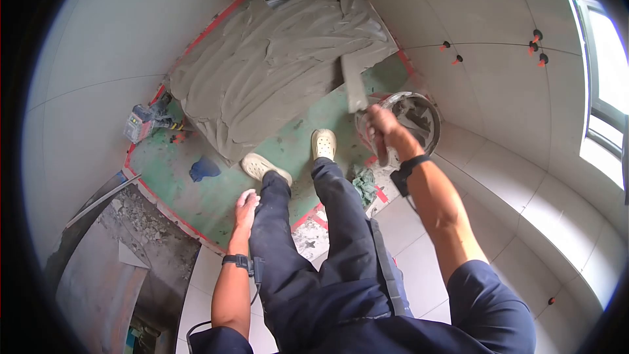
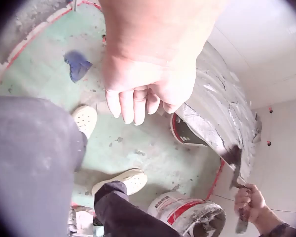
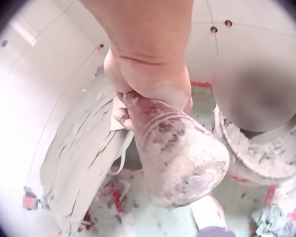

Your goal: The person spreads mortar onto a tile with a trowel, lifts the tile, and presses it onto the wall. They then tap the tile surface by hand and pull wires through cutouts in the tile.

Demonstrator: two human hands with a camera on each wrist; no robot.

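In the head view the right hand (image 1: 388,126) grips the handle of a flat trowel (image 1: 354,85), its blade at the right edge of a large slab (image 1: 275,65) coated with ridged grey mortar. Close up in the right wrist view, the fingers (image 3: 122,114) wrap round the mortar-smeared handle (image 3: 177,153). The left hand (image 1: 246,208) hangs beside the left knee holding nothing; in the left wrist view its fingers (image 2: 133,104) hang loosely. A bucket of mortar (image 1: 429,121) stands just right of the trowel and right hand.
A power tool (image 1: 141,123) and a blue scrap (image 1: 204,169) lie on the green floor left of the shoes (image 1: 324,144). A crumpled cloth (image 1: 364,187) is below the bucket. Tiled walls rise on both sides, with a window (image 1: 606,65) at right and a rubble-strewn recess (image 1: 141,223) at lower left.
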